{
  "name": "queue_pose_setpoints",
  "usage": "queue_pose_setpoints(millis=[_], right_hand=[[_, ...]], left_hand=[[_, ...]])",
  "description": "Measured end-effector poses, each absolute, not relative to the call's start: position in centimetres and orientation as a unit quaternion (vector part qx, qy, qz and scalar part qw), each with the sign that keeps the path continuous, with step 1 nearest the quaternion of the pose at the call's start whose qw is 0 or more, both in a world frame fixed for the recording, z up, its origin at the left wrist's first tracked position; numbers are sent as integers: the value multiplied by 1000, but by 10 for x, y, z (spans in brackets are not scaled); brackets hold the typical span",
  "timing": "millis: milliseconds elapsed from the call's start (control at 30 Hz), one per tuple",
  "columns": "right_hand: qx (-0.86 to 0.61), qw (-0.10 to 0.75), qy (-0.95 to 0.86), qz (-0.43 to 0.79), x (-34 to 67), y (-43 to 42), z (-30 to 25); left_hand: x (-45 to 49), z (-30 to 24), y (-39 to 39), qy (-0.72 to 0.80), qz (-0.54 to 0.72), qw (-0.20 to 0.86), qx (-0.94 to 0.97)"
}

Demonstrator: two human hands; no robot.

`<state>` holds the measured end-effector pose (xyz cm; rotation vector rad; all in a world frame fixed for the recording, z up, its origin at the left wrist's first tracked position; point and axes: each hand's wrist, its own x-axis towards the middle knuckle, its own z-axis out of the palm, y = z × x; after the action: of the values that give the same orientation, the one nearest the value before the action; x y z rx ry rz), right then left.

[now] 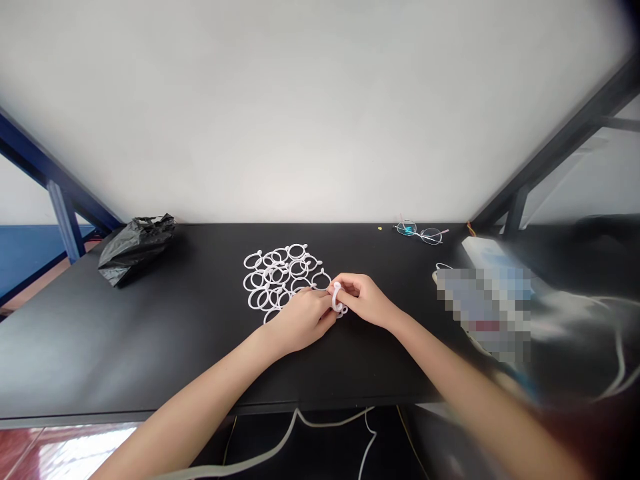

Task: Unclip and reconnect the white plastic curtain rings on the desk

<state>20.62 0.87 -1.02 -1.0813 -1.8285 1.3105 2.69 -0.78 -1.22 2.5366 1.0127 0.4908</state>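
Several white plastic curtain rings (pixel 273 268), each with a small eyelet, lie flat and overlapping in the middle of the black tabletop. At the right edge of this pile my two hands meet. One curtain ring (pixel 335 297) stands up on edge between them, with its eyelet at the top. My right hand (pixel 369 301) is closed, its thumb and fingers pinching that ring. My left hand (pixel 305 319) is closed on the same ring from the other side, its fingertips partly hidden. Part of another white ring (pixel 342 311) shows just beneath the fingers.
A crumpled black plastic bag (pixel 137 248) sits at the back left. Eyeglasses (pixel 419 231) lie near the wall at the back right. To the right are a blurred-out phone-like item (pixel 475 307) and a white box (pixel 493 257). White cables (pixel 280 445) hang below the front edge.
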Motion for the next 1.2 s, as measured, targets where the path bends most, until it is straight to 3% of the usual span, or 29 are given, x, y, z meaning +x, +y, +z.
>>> queue_pose_setpoints(millis=[1200], right_hand=[[-410,312,-691,507,206,8,-8]], left_hand=[[26,-12,-8,356,175,187,899]])
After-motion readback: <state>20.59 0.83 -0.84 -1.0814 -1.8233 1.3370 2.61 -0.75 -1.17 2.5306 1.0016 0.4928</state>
